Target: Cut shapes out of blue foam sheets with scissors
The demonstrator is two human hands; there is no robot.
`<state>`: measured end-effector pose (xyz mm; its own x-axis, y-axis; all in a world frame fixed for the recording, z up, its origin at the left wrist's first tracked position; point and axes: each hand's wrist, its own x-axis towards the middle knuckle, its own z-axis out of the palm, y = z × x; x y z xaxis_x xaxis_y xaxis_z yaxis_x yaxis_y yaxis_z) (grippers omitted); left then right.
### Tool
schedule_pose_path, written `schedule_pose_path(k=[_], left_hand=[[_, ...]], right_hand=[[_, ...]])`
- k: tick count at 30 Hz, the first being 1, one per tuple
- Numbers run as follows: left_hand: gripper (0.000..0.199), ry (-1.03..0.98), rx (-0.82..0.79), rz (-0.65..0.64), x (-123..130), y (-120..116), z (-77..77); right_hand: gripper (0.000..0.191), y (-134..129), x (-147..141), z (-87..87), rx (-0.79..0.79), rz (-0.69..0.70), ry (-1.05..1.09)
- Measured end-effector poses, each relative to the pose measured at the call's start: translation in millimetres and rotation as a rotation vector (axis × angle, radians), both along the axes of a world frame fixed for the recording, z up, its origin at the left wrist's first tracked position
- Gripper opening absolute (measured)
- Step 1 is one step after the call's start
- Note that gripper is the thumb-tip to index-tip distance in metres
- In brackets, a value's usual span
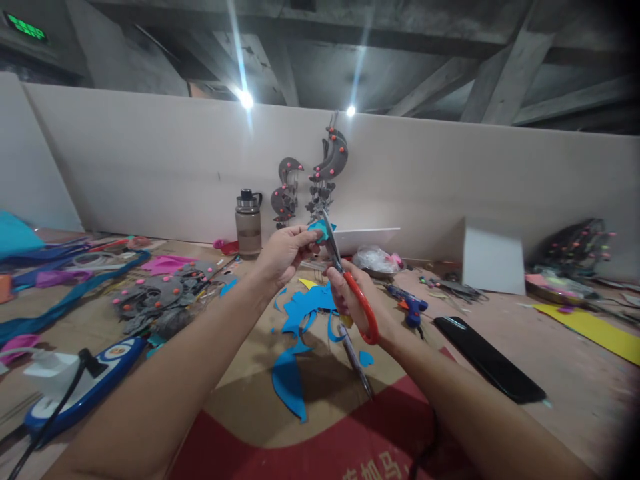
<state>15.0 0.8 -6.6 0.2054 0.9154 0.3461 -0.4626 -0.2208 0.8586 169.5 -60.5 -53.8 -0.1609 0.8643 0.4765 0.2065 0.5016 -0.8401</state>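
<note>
My left hand (287, 255) pinches a small teal-and-blue felt piece (319, 231) in front of my chest. My right hand (350, 293) is wrapped round red-handled scissors (365, 310), whose metal blades reach up to the right edge of that piece. Below both hands, cut blue felt scraps (289, 383) lie on a brown and red cardboard sheet (240, 407). A pen (356, 360) rests beside them, near a small blue heart (366, 359).
Gray felt crescents with pink dots (157, 293) lie at left, near a blue power strip (117, 367). A bottle (249, 227) stands at the white partition (150, 160). On the right are a glue gun (413, 307), a black phone (487, 357) and yellow felt (590, 332).
</note>
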Motion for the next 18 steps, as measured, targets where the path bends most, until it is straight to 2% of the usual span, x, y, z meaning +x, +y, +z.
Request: schedule_pose_path(k=[9,13,18], left_hand=[[0.020,-0.032,-0.042,0.037,-8.2,2.2,6.3],[0.012,-0.088,-0.048,0.045,-2.7,4.5,0.6],[0.021,0.015,-0.012,0.006,19.4,-3.4,-17.6]], right_hand=[[0.030,2.5,-4.4,-0.1,-0.008,0.038,-0.064],[0.030,5.8,-5.8,-3.6,0.035,-0.023,0.156],[0.036,13.9,1.1,-2.3,0.201,-0.104,0.388]])
